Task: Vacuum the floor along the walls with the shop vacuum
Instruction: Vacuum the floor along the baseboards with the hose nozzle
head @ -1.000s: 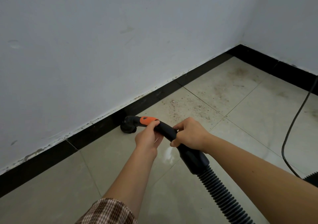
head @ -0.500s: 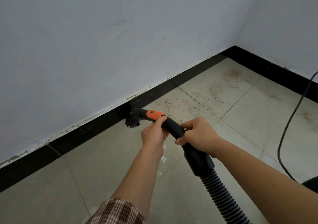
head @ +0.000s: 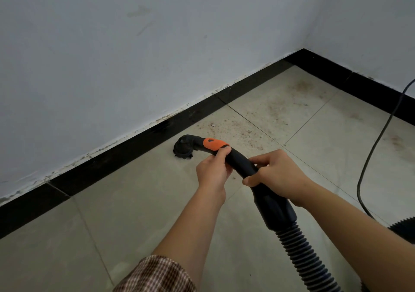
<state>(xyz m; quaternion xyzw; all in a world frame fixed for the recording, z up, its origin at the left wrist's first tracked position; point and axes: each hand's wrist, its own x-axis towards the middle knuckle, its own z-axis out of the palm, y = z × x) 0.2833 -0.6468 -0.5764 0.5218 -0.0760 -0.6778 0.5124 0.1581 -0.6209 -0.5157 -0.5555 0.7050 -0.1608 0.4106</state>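
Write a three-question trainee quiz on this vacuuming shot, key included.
1. True or false: the left hand and right hand both grip the wand.
2. The dirt lies: A) beyond the brush, toward the corner; B) under the hose; C) on the wall.
3. Fill in: the wand's band is ___.
Key: 1 true; 2 A; 3 orange.

The head-worn camera is looking forward and down, near the beige tiled floor (head: 134,213), facing the far white painted wall (head: 112,56).
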